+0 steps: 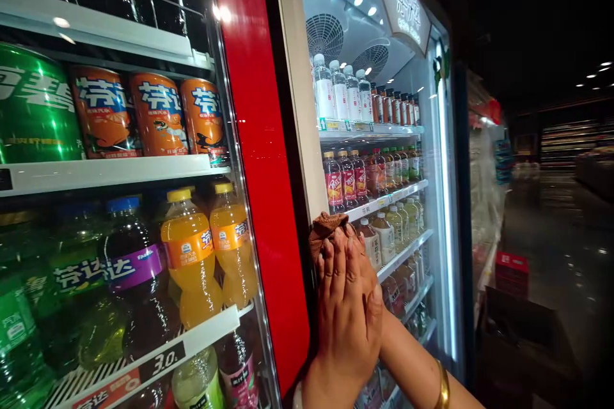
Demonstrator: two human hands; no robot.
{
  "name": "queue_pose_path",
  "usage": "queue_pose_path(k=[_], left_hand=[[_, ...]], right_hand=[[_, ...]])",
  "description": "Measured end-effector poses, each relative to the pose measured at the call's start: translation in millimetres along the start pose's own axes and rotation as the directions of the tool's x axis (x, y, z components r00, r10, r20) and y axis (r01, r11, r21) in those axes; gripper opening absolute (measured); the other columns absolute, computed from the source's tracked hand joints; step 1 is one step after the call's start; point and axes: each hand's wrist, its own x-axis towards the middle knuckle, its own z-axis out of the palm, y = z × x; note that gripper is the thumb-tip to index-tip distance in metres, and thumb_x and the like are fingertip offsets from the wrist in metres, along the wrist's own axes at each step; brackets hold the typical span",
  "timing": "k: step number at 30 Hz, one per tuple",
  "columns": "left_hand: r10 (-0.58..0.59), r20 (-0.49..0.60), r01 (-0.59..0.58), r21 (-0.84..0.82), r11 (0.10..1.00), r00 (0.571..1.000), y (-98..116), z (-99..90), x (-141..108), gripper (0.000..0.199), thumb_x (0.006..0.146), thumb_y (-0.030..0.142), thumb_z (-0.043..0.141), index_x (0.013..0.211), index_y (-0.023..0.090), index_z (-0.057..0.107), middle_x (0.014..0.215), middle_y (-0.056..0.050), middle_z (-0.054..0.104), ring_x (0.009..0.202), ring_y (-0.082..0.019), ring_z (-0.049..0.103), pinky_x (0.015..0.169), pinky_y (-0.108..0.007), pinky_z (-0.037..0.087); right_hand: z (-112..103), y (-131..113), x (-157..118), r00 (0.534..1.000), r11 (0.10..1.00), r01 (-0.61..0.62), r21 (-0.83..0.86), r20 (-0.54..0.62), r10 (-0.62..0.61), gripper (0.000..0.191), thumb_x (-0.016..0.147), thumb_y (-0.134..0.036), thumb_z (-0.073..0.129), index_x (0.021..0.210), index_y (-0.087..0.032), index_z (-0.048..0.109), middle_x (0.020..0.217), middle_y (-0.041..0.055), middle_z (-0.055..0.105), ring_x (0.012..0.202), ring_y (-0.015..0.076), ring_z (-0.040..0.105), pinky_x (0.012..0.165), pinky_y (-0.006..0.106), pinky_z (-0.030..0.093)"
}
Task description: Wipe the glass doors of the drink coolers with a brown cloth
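A crumpled brown cloth (328,226) is pressed against the cream frame (311,140) at the near edge of a lit drinks fridge. My right hand (367,271) reaches in from the lower right, a gold bangle (443,386) on its wrist, and holds the cloth under its fingers. Over it lies my left hand (343,313), back towards me, fingers stretched out flat and thumb to the right. The left hand covers most of the right one, so the right fingers are largely hidden.
A red-edged cooler (261,140) stands close on the left, with orange cans (158,115) and soda bottles (189,249) behind glass. Bottles of water (338,89) and tea line the lit fridge. A cardboard box (525,326) and red carton (511,273) sit on the floor at right.
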Motion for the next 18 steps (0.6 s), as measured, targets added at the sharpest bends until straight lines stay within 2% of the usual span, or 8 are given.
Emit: queue_pose_path(k=[2,4,6,8,10,12,15,18], left_hand=[[0.004,-0.023,-0.003,0.053,0.999,1.0,-3,7.0,-6,0.069,0.11,0.037,0.03,0.17,0.011,0.007,0.175,-0.013,0.025,0.164,-0.023,0.019,0.134,-0.039,0.026],[0.008,-0.052,-0.001,0.134,0.991,0.999,-4,15.5,-12,0.071,0.11,0.047,0.02,0.169,0.008,0.009,0.173,-0.015,0.03,0.164,-0.022,0.022,0.133,-0.037,0.025],[0.018,-0.083,0.002,0.228,0.974,0.996,-4,26.1,-16,0.079,0.108,0.057,0.011,0.168,0.006,0.012,0.171,-0.016,0.035,0.163,-0.022,0.024,0.132,-0.035,0.028],[-0.001,-0.147,0.046,0.307,0.951,0.989,-1,38.2,-17,0.084,0.105,0.061,0.005,0.168,0.007,0.017,0.169,-0.016,0.04,0.162,-0.024,0.026,0.13,-0.037,0.032],[-0.033,-0.226,0.113,0.35,0.93,0.974,3,50.1,-15,0.081,0.106,0.059,0.005,0.168,0.01,0.019,0.167,-0.016,0.043,0.162,-0.025,0.029,0.129,-0.041,0.036],[-0.046,-0.262,0.147,0.38,0.913,0.964,8,59.6,-10,0.076,0.107,0.054,0.007,0.168,0.011,0.019,0.167,-0.016,0.043,0.161,-0.026,0.031,0.129,-0.044,0.038],[-0.016,-0.242,0.129,0.458,0.88,0.97,17,68.1,-3,0.074,0.109,0.052,0.009,0.168,0.009,0.019,0.167,-0.017,0.044,0.16,-0.027,0.033,0.129,-0.045,0.037],[0.04,-0.202,0.078,0.541,0.837,0.979,26,73.9,0,0.076,0.108,0.054,0.009,0.167,0.008,0.023,0.161,-0.018,0.052,0.158,-0.028,0.038,0.128,-0.046,0.039]], right_hand=[[-5,8,0,0.995,0.995,0.1,-0.006,-0.025,-0.1,0.062,0.106,-0.038,0.048,0.164,-0.042,0.027,0.16,-0.0014,0.052,0.155,0.0248,0.038,0.134,0.049,0.027],[-12,15,-1,0.98,0.98,0.198,-0.014,-0.017,-0.198,0.059,0.109,-0.04,0.04,0.166,-0.038,0.025,0.162,0.001,0.05,0.158,0.0222,0.033,0.136,0.05,0.02],[-22,22,-2,0.966,0.968,0.251,0.024,0.051,-0.252,0.062,0.109,-0.055,0.026,0.167,-0.034,0.024,0.165,0.0039,0.045,0.16,0.022,0.028,0.136,0.051,0.016],[-33,29,0,0.952,0.958,0.272,0.097,0.117,-0.282,0.078,0.102,-0.072,0.009,0.167,-0.031,0.024,0.166,0.0058,0.043,0.159,0.024,0.029,0.135,0.054,0.015],[-44,37,3,0.939,0.948,0.279,0.152,0.163,-0.302,0.087,0.097,-0.077,0.003,0.167,-0.031,0.025,0.165,0.0062,0.045,0.157,0.025,0.035,0.134,0.056,0.017],[-52,46,6,0.927,0.94,0.291,0.176,0.191,-0.323,0.083,0.099,-0.075,0.006,0.167,-0.032,0.026,0.163,0.0058,0.048,0.155,0.0246,0.04,0.133,0.056,0.022],[-60,60,5,0.923,0.933,0.304,0.193,0.182,-0.338,0.069,0.105,-0.064,0.019,0.167,-0.033,0.026,0.159,0.0056,0.052,0.151,0.024,0.045,0.131,0.054,0.031],[-60,74,-3,0.933,0.925,0.289,0.246,0.144,-0.33,0.073,0.104,-0.067,0.021,0.166,-0.03,0.028,0.158,0.0094,0.053,0.152,0.027,0.045,0.128,0.056,0.036]])
